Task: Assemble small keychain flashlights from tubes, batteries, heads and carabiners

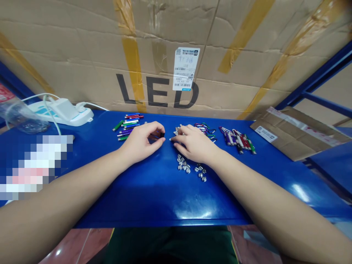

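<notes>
Forearms (68,187) reach over blue table (165,205); left hand (141,143) pinches small dark piece (161,135) at fingertips, steady; right hand (195,143) cupped over silver parts (176,130), grip unclear

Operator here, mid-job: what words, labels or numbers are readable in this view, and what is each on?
"LED" in large black letters on the brown cardboard carton.
White barcode label with QR codes on that carton: too small to read.
White label on the flat brown cardboard sheet: too small to read.
</notes>
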Demonstrator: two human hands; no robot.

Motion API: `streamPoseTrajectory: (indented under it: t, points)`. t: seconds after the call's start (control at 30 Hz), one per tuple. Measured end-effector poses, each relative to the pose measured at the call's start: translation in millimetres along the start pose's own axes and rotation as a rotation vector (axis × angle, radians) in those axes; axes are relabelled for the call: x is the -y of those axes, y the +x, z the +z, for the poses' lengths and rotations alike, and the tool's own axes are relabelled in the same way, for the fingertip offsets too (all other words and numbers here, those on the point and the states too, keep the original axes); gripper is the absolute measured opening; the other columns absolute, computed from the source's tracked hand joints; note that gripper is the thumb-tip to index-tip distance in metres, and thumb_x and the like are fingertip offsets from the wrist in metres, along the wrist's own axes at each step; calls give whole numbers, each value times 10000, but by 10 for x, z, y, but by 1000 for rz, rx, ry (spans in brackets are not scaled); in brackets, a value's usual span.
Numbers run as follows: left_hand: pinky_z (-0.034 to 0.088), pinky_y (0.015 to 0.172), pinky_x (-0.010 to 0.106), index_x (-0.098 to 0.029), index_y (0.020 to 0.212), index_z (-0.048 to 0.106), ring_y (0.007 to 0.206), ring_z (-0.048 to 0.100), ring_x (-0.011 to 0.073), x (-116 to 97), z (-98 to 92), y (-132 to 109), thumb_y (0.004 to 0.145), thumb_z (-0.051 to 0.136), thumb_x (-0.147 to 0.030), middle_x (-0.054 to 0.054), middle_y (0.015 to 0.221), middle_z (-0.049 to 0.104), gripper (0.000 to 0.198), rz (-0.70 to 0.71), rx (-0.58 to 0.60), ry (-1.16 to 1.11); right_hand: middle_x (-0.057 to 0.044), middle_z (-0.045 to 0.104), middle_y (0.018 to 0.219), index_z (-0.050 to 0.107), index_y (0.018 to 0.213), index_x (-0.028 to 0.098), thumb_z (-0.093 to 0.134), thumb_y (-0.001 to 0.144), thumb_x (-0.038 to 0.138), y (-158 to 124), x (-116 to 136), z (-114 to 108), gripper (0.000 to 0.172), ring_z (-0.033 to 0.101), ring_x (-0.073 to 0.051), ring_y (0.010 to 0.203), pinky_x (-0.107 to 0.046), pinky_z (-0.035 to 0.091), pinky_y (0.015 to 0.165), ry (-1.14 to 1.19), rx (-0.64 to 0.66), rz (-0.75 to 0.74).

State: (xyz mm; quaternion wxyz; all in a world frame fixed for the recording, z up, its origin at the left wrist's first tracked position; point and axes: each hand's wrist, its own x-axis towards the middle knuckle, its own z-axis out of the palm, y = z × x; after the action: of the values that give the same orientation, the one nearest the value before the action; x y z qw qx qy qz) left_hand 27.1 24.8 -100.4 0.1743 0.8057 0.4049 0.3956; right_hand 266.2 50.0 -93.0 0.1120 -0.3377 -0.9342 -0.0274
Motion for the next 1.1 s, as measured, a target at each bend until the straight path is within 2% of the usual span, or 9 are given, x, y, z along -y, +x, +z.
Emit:
streamPoseTrajectory:
  t: [0.23, 0.33, 0.47, 0.57, 0.7, 0.83, 0.9, 1.0, 1.1]
  points:
    - [627, 833, 324, -207, 993, 632, 862, 732, 187, 2, -3, 9, 902, 663, -265, 40, 980, 725, 113, -7, 12, 10, -154, 620, 1141, 768, 1286, 198, 511, 1055, 336, 16, 11, 21, 372, 522, -295, 1073, -472, 434, 995, 43, 25, 0]
    - [623, 827, 326, -207, 991, 636, 852, 727, 186, 15, -13, 6, 900, 663, -260, 36, 968, 724, 109, -2, 4, 14, -147, 627, 1111, 792, 1246, 210, 514, 1060, 360, -18, 68, -54, 366, 527, -294, 1072, -482, 435, 1008, 101, 54, -80]
    - [612, 814, 328, -208, 987, 639, 852, 723, 191, 35, -21, -2, 896, 665, -249, 32, 949, 722, 103, 4, -3, 28, -133, 632, 1052, 788, 1260, 224, 552, 1040, 480, -190, 370, -260, 411, 546, -283, 998, -466, 473, 946, 149, 180, -192]
    - [607, 814, 332, -211, 988, 640, 853, 724, 193, 41, -26, -5, 893, 666, -244, 31, 955, 723, 104, 11, 0, 32, -124, 645, 1005, 796, 1218, 218, 659, 949, 585, -444, 701, -385, 475, 552, -281, 917, -474, 493, 887, 138, 198, -212]
    - [605, 824, 337, -213, 997, 641, 882, 727, 202, 32, -44, -10, 900, 662, -250, 36, 975, 730, 106, 9, 9, 35, -109, 683, 970, 756, 1238, 180, 714, 907, 568, -872, 999, -340, 512, 591, -265, 853, -434, 523, 809, 200, 117, -257]
    - [598, 829, 338, -207, 998, 645, 887, 722, 199, 14, -60, -10, 904, 665, -251, 38, 979, 733, 106, 14, 14, 48, -80, 707, 881, 751, 1119, 194, 633, 993, 229, -1242, 1114, -115, 176, 608, -216, 757, -388, 512, 700, 254, -78, -178]
    - [599, 836, 339, -205, 996, 647, 889, 722, 197, 6, -61, -9, 905, 668, -252, 37, 981, 732, 105, 17, 18, 50, -65, 708, 834, 738, 1001, 225, 592, 992, 134, -1370, 1165, -23, 172, 596, -210, 715, -389, 485, 651, 284, -161, -140]
    - [609, 858, 338, -208, 1017, 646, 913, 731, 193, 1, -51, -10, 912, 671, -261, 35, 1005, 732, 120, 7, 29, 22, -63, 708, 823, 707, 985, 216, 580, 990, 93, -1458, 1211, 0, 177, 602, -204, 720, -372, 488, 658, 376, -227, -119]
    - [626, 883, 331, -212, 1093, 624, 922, 748, 183, -2, -30, -15, 906, 693, -272, 32, 1022, 736, 208, -11, 46, -69, -66, 705, 858, 696, 989, 182, 596, 995, 108, -1365, 1118, -135, 125, 634, -178, 772, -315, 529, 706, 589, -217, -24]
